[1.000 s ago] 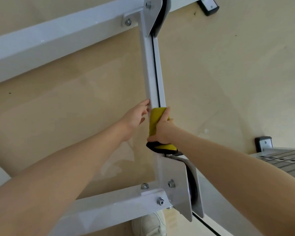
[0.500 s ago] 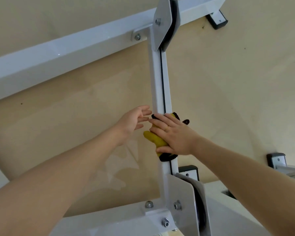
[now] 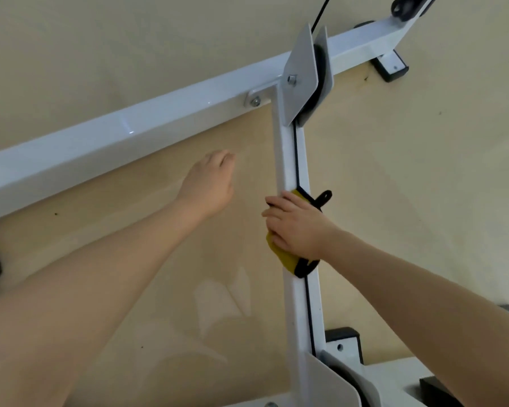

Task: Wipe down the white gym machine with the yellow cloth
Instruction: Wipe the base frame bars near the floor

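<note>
Yellow cloth with black trim [image 3: 287, 258] lies wrapped over the white metal upright bar [image 3: 288, 160] of the gym machine, about midway along the bar's visible length, with a small black loop tag sticking out on its far side. Right hand [image 3: 296, 227] presses the cloth against the bar, its fingers laid across the bar's front face and curled over the fabric, so that only the cloth's upper and lower ends show. A black cable runs along the bar's right edge and up into a grey metal pulley bracket [image 3: 301, 74], which is bolted where the upright meets a long white crossbeam [image 3: 124, 133]. Left hand [image 3: 210, 183] hangs in the air left of the bar, apart from it and below the crossbeam, fingers loosely curled and holding nothing. A second grey pulley bracket [image 3: 332, 380] sits at the bar's near end. Beneath everything lies a glossy beige floor [image 3: 423, 171], on which black rubber feet [image 3: 390, 67] of the frame rest.
</note>
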